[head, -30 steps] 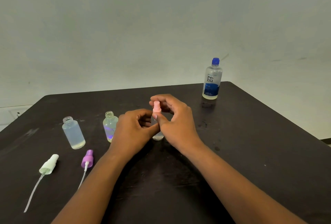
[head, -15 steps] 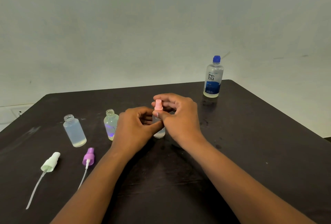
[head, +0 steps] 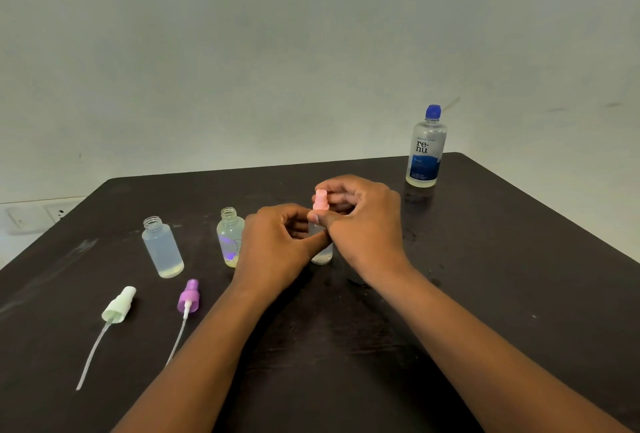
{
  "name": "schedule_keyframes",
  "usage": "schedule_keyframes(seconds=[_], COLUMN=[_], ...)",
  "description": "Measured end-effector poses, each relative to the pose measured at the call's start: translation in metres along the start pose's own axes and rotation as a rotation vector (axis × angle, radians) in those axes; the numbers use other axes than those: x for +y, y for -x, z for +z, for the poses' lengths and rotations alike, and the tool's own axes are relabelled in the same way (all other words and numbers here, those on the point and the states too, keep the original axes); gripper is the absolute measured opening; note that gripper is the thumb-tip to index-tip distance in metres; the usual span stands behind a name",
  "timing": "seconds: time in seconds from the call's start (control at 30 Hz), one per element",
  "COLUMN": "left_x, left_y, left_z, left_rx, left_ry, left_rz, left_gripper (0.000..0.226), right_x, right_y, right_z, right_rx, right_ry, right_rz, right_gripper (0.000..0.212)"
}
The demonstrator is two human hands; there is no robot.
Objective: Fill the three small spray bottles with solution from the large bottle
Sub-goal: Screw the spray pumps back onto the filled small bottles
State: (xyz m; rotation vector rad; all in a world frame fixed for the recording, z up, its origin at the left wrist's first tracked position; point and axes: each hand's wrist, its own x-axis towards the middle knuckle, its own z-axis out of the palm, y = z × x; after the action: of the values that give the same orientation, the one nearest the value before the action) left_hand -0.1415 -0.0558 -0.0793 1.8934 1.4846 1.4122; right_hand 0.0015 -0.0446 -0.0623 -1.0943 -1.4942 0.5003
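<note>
Now set upright mid-table, no longer tilted: small bottle [head: 322, 249] gripped by left hand [head: 277, 245], pink sprayer [head: 320, 200] pinched by right hand [head: 363, 221]. Probably being unscrewed or tightened. Large bottle [head: 426, 148] capped at two o'clock.

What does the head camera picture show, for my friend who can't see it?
Two hands work on a small bottle standing on a dark table: the left hand holds its body, and the right hand pinches its pink cap. Left of them stand two open bottles, with a white sprayer and a purple sprayer lying loose. A large bottle stands capped far right.
</note>
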Motion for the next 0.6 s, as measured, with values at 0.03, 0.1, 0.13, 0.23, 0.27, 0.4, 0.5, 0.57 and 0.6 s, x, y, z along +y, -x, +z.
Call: schedule_keyframes(seconds=[0.03,0.1,0.13,0.23,0.27,0.4,0.5,0.57,0.6], left_x=[0.000,0.001,0.001,0.002,0.003,0.009,0.013,0.016,0.017], left_y=[0.000,0.000,0.000,0.000,0.001,0.002,0.006,0.010,0.012], left_z=[0.000,0.000,-0.001,-0.001,-0.002,-0.008,-0.015,-0.023,-0.027], left_rx=[0.001,-0.001,-0.003,-0.019,-0.029,-0.087,-0.105,-0.076,-0.057], left_ry=[-0.004,-0.012,-0.019,-0.051,-0.055,-0.125,-0.134,-0.115,-0.116], left_rz=[-0.002,-0.009,-0.009,0.013,0.021,0.058,0.063,0.043,0.033], left_gripper=[0.017,0.018,0.018,0.017,0.016,0.030,0.042,0.049,0.052], right_x=[0.001,0.001,0.002,0.004,0.004,0.005,0.004,0.001,-0.002], right_y=[0.000,0.000,-0.001,-0.001,0.000,0.002,0.003,0.004,0.005], right_z=[0.001,0.001,0.001,-0.001,-0.001,0.000,-0.002,-0.003,-0.004], right_rx=[0.001,-0.009,-0.018,-0.027,-0.023,-0.017,-0.019,-0.022,-0.013], right_ry=[0.002,0.002,-0.005,-0.002,0.015,0.061,0.070,0.061,0.057], right_rz=[-0.002,-0.013,-0.022,-0.062,-0.081,-0.131,-0.140,-0.141,-0.149], right_gripper=[0.029,0.029,0.027,0.021,0.020,0.025,0.027,0.032,0.034])
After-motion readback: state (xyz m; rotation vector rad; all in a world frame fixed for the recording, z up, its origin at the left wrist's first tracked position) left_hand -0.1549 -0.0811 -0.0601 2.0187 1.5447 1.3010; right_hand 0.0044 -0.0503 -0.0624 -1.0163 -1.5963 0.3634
